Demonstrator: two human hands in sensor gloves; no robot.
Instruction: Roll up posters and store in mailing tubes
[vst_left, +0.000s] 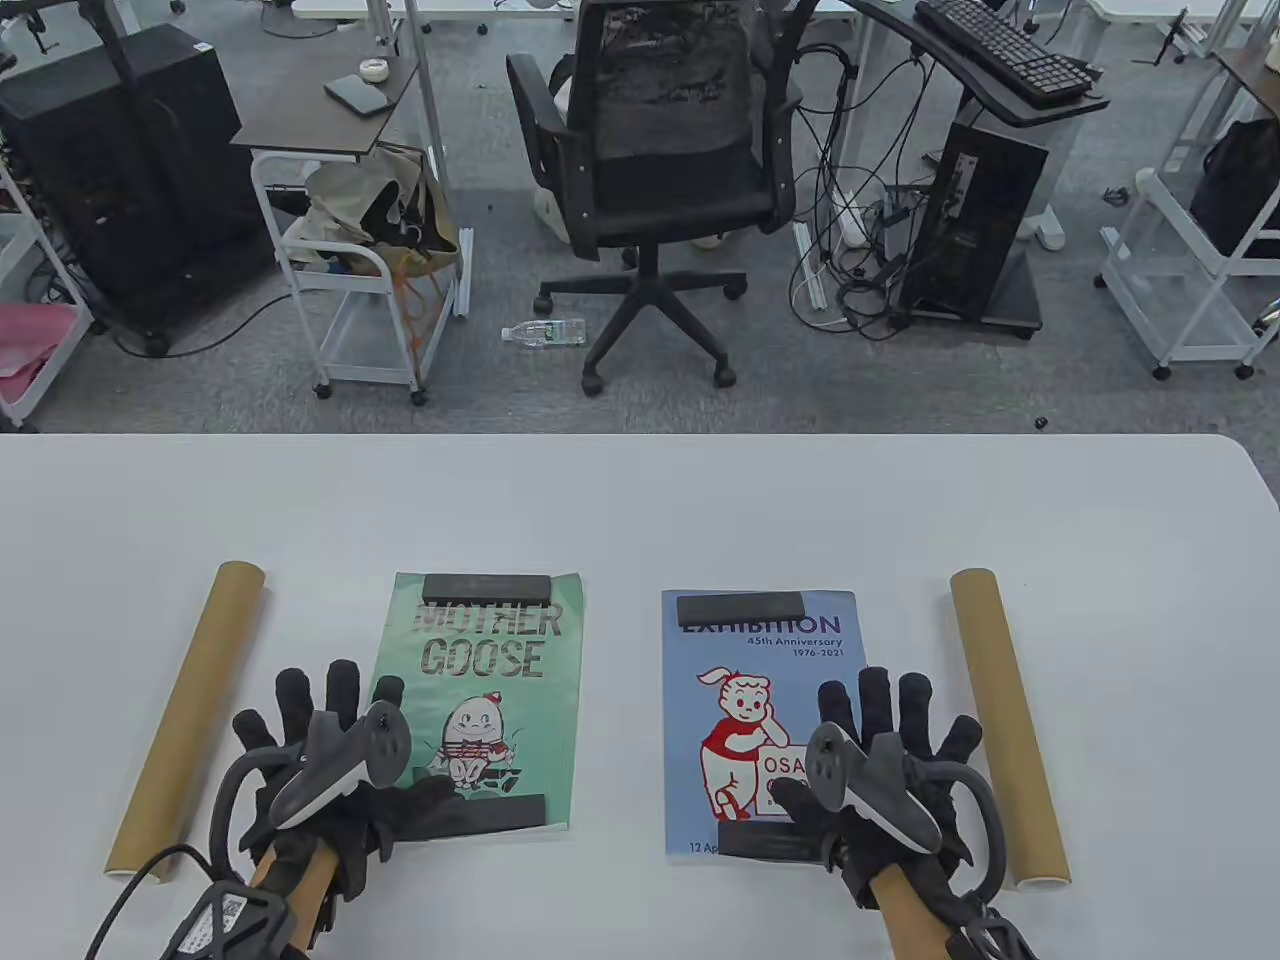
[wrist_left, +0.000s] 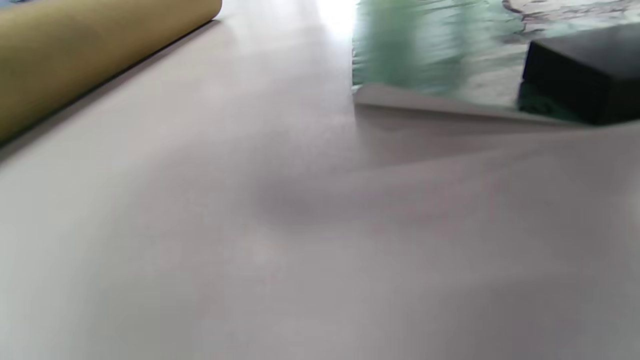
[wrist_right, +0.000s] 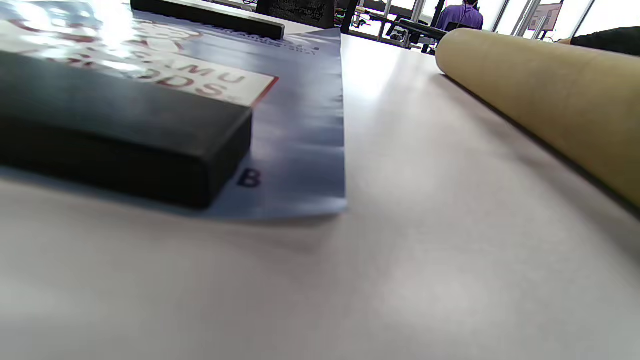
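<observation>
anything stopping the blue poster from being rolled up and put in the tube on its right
Yes: two black weight bars lie on the blue poster, one across its far edge, one across its near edge. The table between poster and right tube looks bare.

Office; swivel chair (vst_left: 655, 150), keyboard (vst_left: 1000, 45), computer tower (vst_left: 975, 215)

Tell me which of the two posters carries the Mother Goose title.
The green poster, the left one of the pair, beside the left hand. Its title reads MOTHER GOOSE above an egg figure; the blue poster to its right reads Exhibition instead.
</observation>
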